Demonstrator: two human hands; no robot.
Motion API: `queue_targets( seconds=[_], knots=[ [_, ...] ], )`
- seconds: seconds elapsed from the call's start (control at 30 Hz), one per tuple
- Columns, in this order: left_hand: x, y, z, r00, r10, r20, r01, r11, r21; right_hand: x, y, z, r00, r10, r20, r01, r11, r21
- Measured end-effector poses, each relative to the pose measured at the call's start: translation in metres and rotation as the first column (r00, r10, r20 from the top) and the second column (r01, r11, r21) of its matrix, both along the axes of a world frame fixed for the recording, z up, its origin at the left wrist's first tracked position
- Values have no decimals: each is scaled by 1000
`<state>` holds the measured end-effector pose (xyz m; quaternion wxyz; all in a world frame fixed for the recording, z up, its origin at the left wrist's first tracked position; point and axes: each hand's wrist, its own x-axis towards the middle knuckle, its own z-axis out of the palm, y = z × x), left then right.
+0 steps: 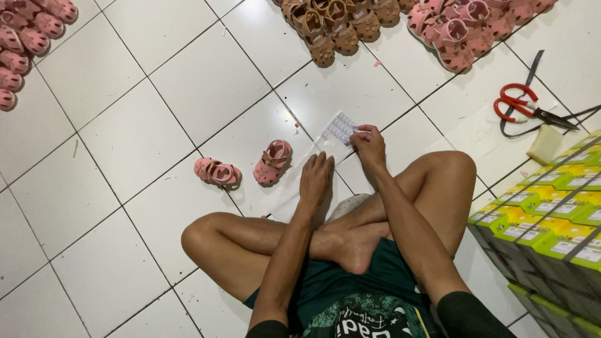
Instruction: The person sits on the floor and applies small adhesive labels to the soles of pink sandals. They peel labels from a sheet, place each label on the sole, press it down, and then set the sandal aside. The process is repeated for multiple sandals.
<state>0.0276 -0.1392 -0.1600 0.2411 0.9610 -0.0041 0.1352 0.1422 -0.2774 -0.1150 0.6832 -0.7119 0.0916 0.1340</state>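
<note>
Crossed legs (350, 244) fill the near edge of my view, resting on white floor tiles (138, 138). My left hand (315, 180) lies flat, fingers together, pressing a clear plastic bag (299, 183) to the floor. My right hand (369, 145) pinches a sheet of small labels (339, 128) at the bag's far end. Two pink sandals (245, 167) sit just left of the bag; red-handled scissors (524, 105) lie well apart, beside stacked green-and-yellow boxes (551, 231).

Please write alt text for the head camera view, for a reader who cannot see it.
A person sits cross-legged on a white tiled floor, left hand flat on a clear bag, right hand touching a sticker sheet. Two pink sandals lie beside the bag. Around are rows of pink and brown sandals, red scissors and green-yellow boxes.
</note>
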Motion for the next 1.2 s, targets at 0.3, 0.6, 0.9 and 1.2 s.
queue_targets(
  seconds=[0.3,0.6,0.9,1.2],
  knots=[
    [0,1,0,1000,-13,-4,13,1000,-3,-13,16,1,997,51,-49,-49,998,41],
    [2,0,2,998,-22,-54,23,1000,9,-14,17,-1,997,71,0,-70,990,-122],
    [9,-4,12,999,-11,-41,17,991,131,-14,15,-4,993,94,73,-80,981,-179],
    [19,-13,7,989,19,-150,29,949,313,-16,13,1,991,0,133,11,997,-78]
  ],
)
